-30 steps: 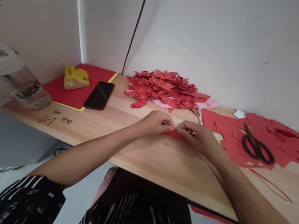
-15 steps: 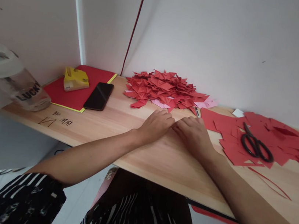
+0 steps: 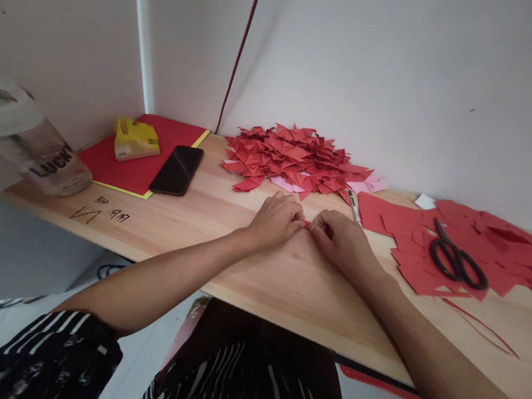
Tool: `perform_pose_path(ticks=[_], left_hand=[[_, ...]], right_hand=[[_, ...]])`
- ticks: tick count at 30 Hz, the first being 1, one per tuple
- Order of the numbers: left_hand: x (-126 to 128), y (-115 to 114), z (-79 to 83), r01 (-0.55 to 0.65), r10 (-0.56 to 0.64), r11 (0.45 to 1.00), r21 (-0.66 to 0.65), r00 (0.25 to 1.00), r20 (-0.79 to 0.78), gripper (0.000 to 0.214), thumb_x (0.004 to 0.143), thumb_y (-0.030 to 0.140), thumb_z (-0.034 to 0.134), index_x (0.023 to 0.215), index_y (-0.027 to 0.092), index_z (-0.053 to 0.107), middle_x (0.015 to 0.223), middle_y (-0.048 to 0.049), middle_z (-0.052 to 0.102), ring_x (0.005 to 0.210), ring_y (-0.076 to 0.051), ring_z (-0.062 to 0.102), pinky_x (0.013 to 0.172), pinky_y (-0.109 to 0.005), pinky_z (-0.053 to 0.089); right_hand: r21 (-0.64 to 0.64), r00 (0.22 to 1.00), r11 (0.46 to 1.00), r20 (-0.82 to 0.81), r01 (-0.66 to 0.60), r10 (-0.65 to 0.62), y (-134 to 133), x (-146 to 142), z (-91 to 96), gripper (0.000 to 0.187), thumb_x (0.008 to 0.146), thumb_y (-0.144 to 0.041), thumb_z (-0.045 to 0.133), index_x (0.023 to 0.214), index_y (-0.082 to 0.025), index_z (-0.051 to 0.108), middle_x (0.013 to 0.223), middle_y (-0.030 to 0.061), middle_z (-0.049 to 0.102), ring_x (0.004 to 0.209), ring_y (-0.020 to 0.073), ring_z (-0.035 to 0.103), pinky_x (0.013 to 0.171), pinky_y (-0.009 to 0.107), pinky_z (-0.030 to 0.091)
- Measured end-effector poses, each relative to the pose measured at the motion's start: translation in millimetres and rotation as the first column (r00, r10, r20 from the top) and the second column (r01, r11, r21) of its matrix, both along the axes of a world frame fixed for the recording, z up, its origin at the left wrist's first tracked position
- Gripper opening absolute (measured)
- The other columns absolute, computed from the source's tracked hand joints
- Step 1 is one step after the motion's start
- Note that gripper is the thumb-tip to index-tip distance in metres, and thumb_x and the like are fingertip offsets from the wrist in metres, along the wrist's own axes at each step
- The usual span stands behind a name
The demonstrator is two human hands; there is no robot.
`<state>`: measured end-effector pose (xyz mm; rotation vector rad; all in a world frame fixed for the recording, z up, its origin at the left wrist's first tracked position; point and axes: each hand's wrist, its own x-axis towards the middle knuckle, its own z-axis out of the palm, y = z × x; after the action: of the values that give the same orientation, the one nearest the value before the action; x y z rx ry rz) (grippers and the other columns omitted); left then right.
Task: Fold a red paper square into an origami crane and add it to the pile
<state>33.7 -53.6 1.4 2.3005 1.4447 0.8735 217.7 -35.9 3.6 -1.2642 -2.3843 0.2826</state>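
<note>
Both hands meet low over the middle of the wooden table, their fingertips pinching a small piece of red paper (image 3: 306, 225). Only a short red strip of it shows between them; its folds are hidden. My left hand (image 3: 279, 218) is closed on its left end, my right hand (image 3: 337, 235) on its right end. Just beyond the hands lies a heap of folded red paper pieces (image 3: 295, 154), with some pink paper (image 3: 370, 183) under its edge. A pen (image 3: 354, 207) lies beside my right hand.
Black-handled scissors (image 3: 458, 263) rest on loose red paper sheets (image 3: 506, 253) at the right, near thin red strips (image 3: 480, 325). At left are a phone (image 3: 177, 170), a yellow packet (image 3: 136, 140) on a red sheet (image 3: 103, 163), and a clear bottle (image 3: 48, 159).
My hands have drawn slightly apart at the fingertips, so a bit of red paper now shows between them. More of the pen is uncovered. Other things stay put.
</note>
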Motion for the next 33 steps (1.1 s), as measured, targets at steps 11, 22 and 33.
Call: perform_pose_path(ticks=[11, 22, 33], left_hand=[[5, 5, 0.6, -0.071, 0.069, 0.997, -0.013, 0.992, -0.105, 0.013, 0.084, 0.023, 0.055, 0.071, 0.018, 0.054, 0.090, -0.0051, 0.062, 0.088, -0.020, 0.052, 0.081, -0.034, 0.040], [6, 7, 2.4, -0.100, 0.095, 0.994, -0.048, 0.990, -0.107, 0.010, 0.080, 0.019, 0.054, 0.071, 0.017, 0.058, 0.087, -0.0053, 0.064, 0.087, -0.021, 0.054, 0.079, -0.034, 0.042], [5, 11, 3.3, -0.100, 0.092, 0.992, -0.074, 0.990, -0.110, 0.008, 0.078, 0.018, 0.055, 0.071, 0.017, 0.059, 0.086, -0.0050, 0.065, 0.086, -0.020, 0.056, 0.080, -0.034, 0.044]], right_hand=[[0.065, 0.966, 0.992, 0.228, 0.113, -0.125, -8, -14, 5.6, 0.016, 0.086, -0.026, 0.045, 0.073, -0.019, 0.051, 0.078, 0.0067, 0.062, 0.075, 0.0195, 0.054, 0.064, 0.030, 0.025], [0.081, 0.969, 0.988, 0.198, 0.133, -0.147, -8, -15, 1.7, 0.015, 0.080, -0.018, 0.046, 0.091, -0.019, 0.055, 0.085, 0.0081, 0.065, 0.081, 0.0240, 0.057, 0.066, 0.032, 0.026], [0.165, 0.964, 0.984, 0.241, 0.074, -0.113, -15, -10, 2.1, 0.021, 0.087, -0.016, 0.043, 0.098, -0.018, 0.061, 0.092, 0.0098, 0.064, 0.086, 0.0245, 0.057, 0.070, 0.034, 0.027]])
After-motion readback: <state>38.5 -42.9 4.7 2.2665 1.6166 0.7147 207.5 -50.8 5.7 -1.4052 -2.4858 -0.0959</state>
